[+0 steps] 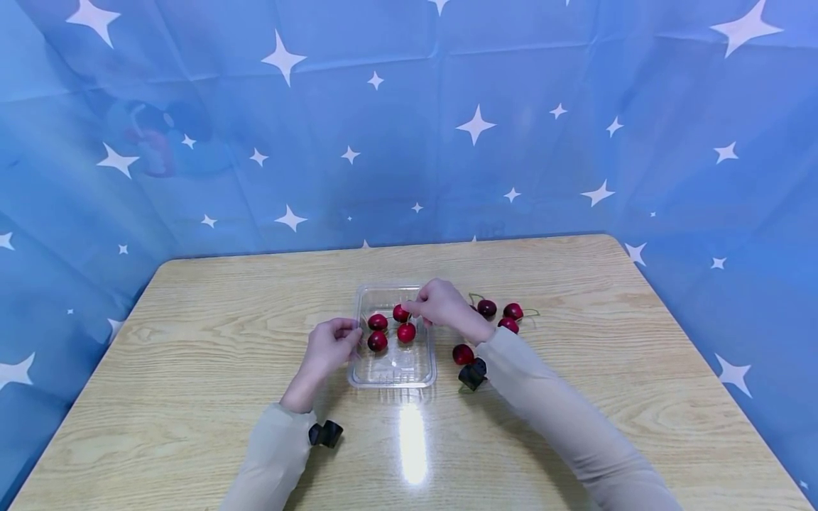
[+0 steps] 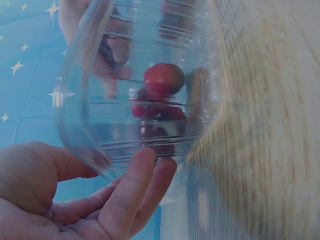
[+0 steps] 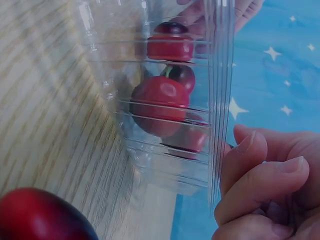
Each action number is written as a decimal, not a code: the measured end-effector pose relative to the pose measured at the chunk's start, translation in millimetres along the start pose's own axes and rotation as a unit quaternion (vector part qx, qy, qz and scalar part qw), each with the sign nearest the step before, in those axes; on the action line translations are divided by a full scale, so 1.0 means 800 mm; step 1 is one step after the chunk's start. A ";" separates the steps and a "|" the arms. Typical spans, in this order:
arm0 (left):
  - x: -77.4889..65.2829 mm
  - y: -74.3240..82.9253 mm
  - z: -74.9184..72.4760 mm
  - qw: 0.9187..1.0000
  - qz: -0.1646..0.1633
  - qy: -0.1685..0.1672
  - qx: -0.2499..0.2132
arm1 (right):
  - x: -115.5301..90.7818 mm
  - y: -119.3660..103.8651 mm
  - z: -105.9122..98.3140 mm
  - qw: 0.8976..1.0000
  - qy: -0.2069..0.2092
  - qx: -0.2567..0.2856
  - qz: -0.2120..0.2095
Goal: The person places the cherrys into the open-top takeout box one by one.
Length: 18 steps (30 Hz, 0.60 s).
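A clear plastic tub (image 1: 395, 377) sits on the table, with several red cherries (image 1: 377, 341) inside it. My left hand (image 1: 331, 348) holds the tub's left side; in the left wrist view the thumb lies at the rim and the fingers (image 2: 131, 187) press the outer wall. Reaching over the right rim, my right hand (image 1: 441, 305) has its fingers bent and pinches a cherry (image 1: 400, 313) at its stem, toward the far part of the tub. Through the ribbed wall, the right wrist view shows the cherries (image 3: 160, 104) blurred, close to those fingers (image 3: 260, 187).
Right of the tub, partly behind my right wrist, lie more cherries, among them a dark one (image 1: 487, 308), a red one with a green stem (image 1: 513, 311) and one near the sleeve (image 1: 463, 354). A blue star-patterned cloth (image 1: 409, 142) hangs behind the wooden table (image 1: 211, 397).
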<state>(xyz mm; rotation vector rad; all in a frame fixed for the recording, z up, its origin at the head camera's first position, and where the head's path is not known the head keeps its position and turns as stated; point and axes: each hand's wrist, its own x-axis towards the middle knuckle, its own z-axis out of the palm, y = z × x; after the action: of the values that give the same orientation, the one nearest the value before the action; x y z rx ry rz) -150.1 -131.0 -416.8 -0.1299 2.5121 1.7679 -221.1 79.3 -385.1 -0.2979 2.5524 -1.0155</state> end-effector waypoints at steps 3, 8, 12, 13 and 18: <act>0.002 -0.001 0.001 1.000 -0.015 0.001 0.010 | 0.000 0.003 -0.001 1.000 0.002 0.020 -0.005; 0.003 -0.002 0.001 1.000 -0.016 0.001 0.011 | -0.003 0.006 -0.004 0.999 0.012 0.039 -0.008; 0.002 -0.001 0.001 1.000 -0.020 0.002 0.011 | -0.008 0.008 -0.008 0.999 0.021 0.048 -0.011; 0.002 -0.001 0.001 1.000 -0.021 0.002 0.012 | -0.009 0.009 -0.010 0.998 0.021 0.053 -0.010; 0.002 -0.001 0.001 1.000 -0.023 0.002 0.013 | -0.014 0.015 -0.019 0.996 0.027 0.083 -0.012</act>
<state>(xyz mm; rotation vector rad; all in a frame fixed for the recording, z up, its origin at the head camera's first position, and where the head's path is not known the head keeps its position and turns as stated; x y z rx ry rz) -151.8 -130.3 -417.8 -0.1870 2.5127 1.7193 -218.2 101.2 -380.4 -0.2598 2.4969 -1.2534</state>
